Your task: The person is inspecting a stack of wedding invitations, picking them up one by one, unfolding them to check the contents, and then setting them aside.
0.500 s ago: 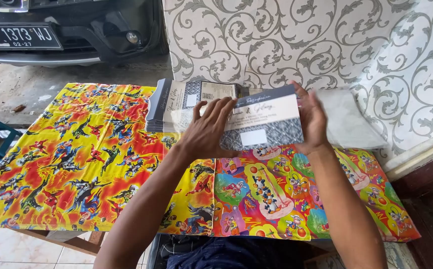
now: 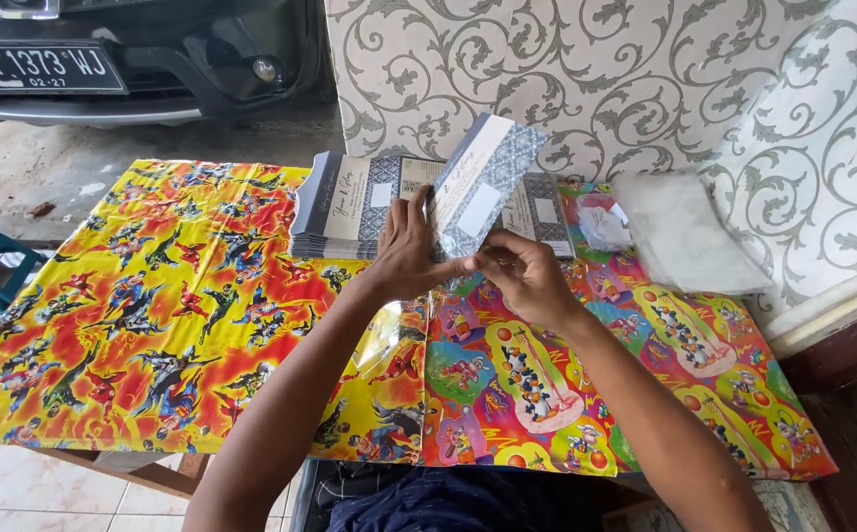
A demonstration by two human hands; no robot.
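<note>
Hands meet above the middle of a table: the left hand (image 2: 411, 251) has its fingers curled round the lower edge of a card (image 2: 483, 182), thumb up along its face, and the right hand (image 2: 525, 276) pinches the same lower end between thumb and fingertips, the other fingers folded in. That card is blue-grey with a patterned half and a pale label, held tilted, its top corner leaning to the right, clear of the table and just in front of a stack of cards (image 2: 350, 207) of the same kind. More such cards (image 2: 544, 212) lie flat behind the right hand. Bright cartoon-printed wrapping paper (image 2: 153, 315) covers the table. A pile of clear plastic sleeves (image 2: 685, 236) rests at the right, near the scroll-patterned wall (image 2: 645, 89).
</note>
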